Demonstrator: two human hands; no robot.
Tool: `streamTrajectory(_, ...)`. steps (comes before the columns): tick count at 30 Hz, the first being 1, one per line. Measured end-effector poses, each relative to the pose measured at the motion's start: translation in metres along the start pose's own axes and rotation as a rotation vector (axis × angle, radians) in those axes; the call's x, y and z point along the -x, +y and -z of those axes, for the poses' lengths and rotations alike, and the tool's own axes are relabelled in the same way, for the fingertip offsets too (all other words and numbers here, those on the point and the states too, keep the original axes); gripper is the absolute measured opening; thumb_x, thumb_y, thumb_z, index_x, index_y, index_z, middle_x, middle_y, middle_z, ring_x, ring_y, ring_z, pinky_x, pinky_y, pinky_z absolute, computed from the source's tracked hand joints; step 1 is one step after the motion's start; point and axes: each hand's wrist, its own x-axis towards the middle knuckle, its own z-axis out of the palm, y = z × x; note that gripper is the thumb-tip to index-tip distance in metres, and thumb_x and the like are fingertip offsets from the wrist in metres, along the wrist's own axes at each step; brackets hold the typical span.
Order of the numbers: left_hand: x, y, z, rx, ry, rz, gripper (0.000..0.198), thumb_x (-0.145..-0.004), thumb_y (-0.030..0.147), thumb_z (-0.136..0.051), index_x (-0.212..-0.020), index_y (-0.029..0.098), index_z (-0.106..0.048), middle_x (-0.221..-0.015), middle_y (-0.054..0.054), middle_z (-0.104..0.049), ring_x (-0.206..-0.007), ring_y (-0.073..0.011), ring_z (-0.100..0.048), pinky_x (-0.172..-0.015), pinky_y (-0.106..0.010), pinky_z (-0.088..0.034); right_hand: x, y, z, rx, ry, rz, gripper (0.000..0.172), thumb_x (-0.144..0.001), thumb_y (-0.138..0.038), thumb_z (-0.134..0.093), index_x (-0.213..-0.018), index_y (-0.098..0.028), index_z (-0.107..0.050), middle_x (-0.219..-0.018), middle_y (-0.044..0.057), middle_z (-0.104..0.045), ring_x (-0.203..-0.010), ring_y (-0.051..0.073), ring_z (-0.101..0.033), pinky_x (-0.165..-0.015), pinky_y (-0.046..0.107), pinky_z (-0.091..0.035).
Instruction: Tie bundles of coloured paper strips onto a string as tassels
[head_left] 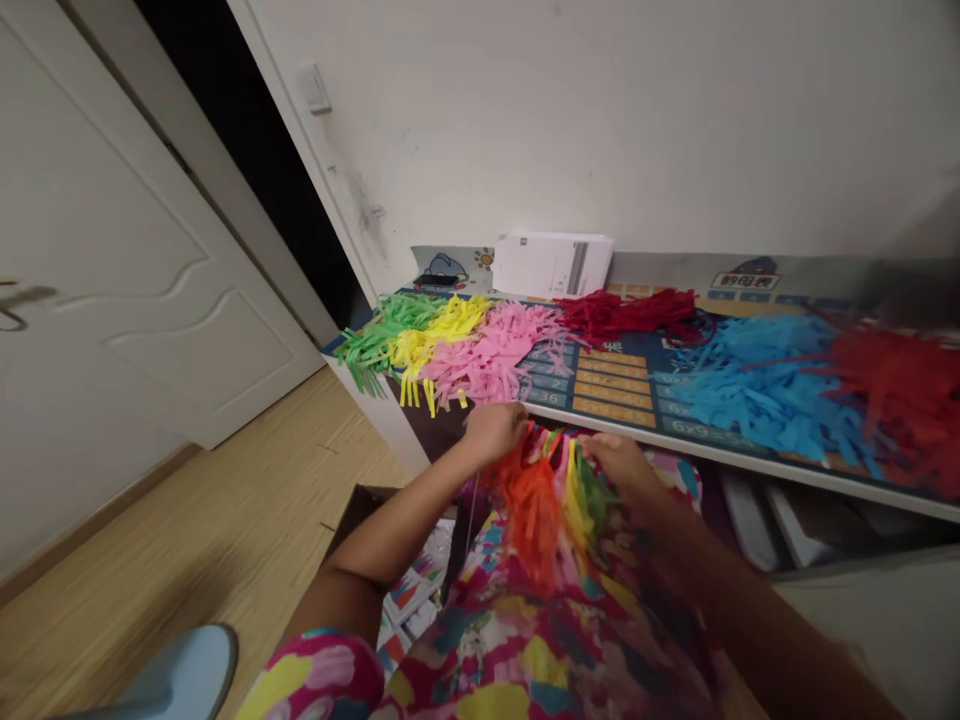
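Between my hands hangs a tassel garland (534, 510) of orange, yellow, green and pink paper strips, just below the table's front edge. My left hand (495, 430) pinches the upper left end of it, fingers closed. At its upper right end, beside the green and yellow tassels, my right hand (619, 460) is closed as well. Loose fringed paper lies on the table in front of me: a green bunch (386, 335), a yellow bunch (435, 335), a pink bunch (495, 352), a dark red bunch (634, 315), a blue bunch (772, 385) and a red bunch (900, 395).
The table (547, 395) has a printed mat and stands against the wall. A white box (551, 263) and a dark flat object (437, 281) sit at its back. Below left is an open box (412, 610) with packets. A blue stool (184, 675) stands on the floor.
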Motion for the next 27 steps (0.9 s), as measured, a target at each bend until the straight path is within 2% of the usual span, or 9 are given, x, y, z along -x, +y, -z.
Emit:
streamTrajectory(3,0.017,0.02,-0.023,-0.065,0.067,0.03,0.03,-0.096,0.02,-0.039,-0.122,0.013,-0.052,-0.1,-0.015,-0.073,-0.091,-0.0261,-0.07,-0.079,-0.035,-0.051,0.002,0.016,-0.027,-0.151,-0.021,-0.042,0.043,-0.063,-0.062,-0.071,-0.065,-0.022,-0.055,-0.045,-0.003,-0.049,-0.039,0.011,-0.042,-0.04,0.023,-0.03)
streamTrajectory(6,0.038,0.034,-0.05,-0.108,0.011,0.006,0.026,-0.097,0.018,-0.037,-0.119,0.012,-0.048,-0.094,-0.015,-0.073,-0.084,-0.0268,-0.072,-0.074,-0.035,-0.053,0.013,0.032,-0.049,-0.286,-0.056,-0.078,0.045,-0.058,-0.062,-0.075,-0.071,-0.023,-0.055,-0.058,0.001,-0.061,-0.05,0.016,-0.057,-0.05,0.028,-0.046)
streamTrajectory(9,0.06,0.041,-0.072,-0.151,-0.053,-0.007,0.025,-0.097,0.018,-0.036,-0.116,0.009,-0.049,-0.093,-0.019,-0.072,-0.082,-0.0295,-0.072,-0.07,-0.037,-0.053,0.022,0.04,-0.059,-0.388,-0.079,-0.08,0.047,-0.053,-0.06,-0.08,-0.07,-0.023,-0.057,-0.064,0.001,-0.064,-0.061,0.017,-0.061,-0.061,0.03,-0.051)
streamTrajectory(12,0.086,0.039,-0.073,-0.167,-0.109,-0.067,0.027,-0.097,0.023,-0.042,-0.118,0.009,-0.052,-0.092,-0.017,-0.074,-0.078,-0.0283,-0.073,-0.068,-0.036,-0.054,0.028,0.04,-0.055,-0.449,-0.115,-0.068,0.046,-0.055,-0.06,-0.082,-0.069,-0.024,-0.057,-0.066,-0.001,-0.062,-0.064,0.015,-0.059,-0.063,0.029,-0.05)
streamTrajectory(15,0.104,0.026,-0.051,-0.063,-0.071,-0.351,0.028,-0.098,0.033,-0.047,-0.114,0.015,-0.06,-0.086,-0.01,-0.075,-0.076,-0.0239,-0.072,-0.07,-0.033,-0.054,0.038,0.033,-0.039,-0.453,-0.199,-0.099,0.044,-0.065,-0.058,-0.08,-0.067,-0.023,-0.054,-0.06,-0.003,-0.054,-0.05,0.01,-0.045,-0.049,0.025,-0.041)
streamTrajectory(18,0.092,0.01,-0.023,0.144,0.123,-0.53,0.026,-0.1,0.036,-0.048,-0.108,0.019,-0.067,-0.099,-0.01,-0.075,-0.095,-0.0215,-0.071,-0.088,-0.034,-0.053,0.051,0.02,-0.025,-0.403,-0.359,-0.159,0.044,-0.069,-0.055,-0.081,-0.065,-0.02,-0.054,-0.053,-0.006,-0.043,-0.041,0.005,-0.024,-0.04,0.023,-0.021)
streamTrajectory(22,0.048,-0.001,-0.015,0.432,-0.091,-0.704,0.06,-0.074,0.047,-0.081,-0.125,0.022,-0.063,-0.125,-0.013,-0.068,-0.121,-0.0264,-0.061,-0.104,-0.036,-0.046,0.062,0.007,-0.022,-0.361,-0.529,-0.211,0.053,-0.066,-0.058,-0.082,-0.059,-0.019,-0.047,-0.047,-0.008,-0.032,-0.041,0.003,-0.017,-0.041,0.022,-0.011)
streamTrajectory(24,0.034,0.0,-0.023,0.533,-0.18,-0.695,0.069,-0.069,0.046,-0.085,-0.129,0.022,-0.062,-0.128,-0.014,-0.067,-0.121,-0.0275,-0.062,-0.105,-0.036,-0.045,0.062,0.007,-0.023,-0.369,-0.525,-0.209,0.055,-0.065,-0.059,-0.083,-0.058,-0.019,-0.045,-0.046,-0.008,-0.031,-0.04,0.003,-0.017,-0.041,0.022,-0.01)
streamTrajectory(27,0.03,0.0,-0.04,0.607,-0.19,-0.628,0.078,-0.061,0.046,-0.089,-0.13,0.02,-0.061,-0.128,-0.016,-0.066,-0.117,-0.0293,-0.063,-0.103,-0.038,-0.046,0.059,0.012,-0.023,-0.418,-0.46,-0.194,0.055,-0.063,-0.058,-0.084,-0.061,-0.019,-0.045,-0.05,-0.007,-0.037,-0.04,0.002,-0.015,-0.041,0.022,-0.01)
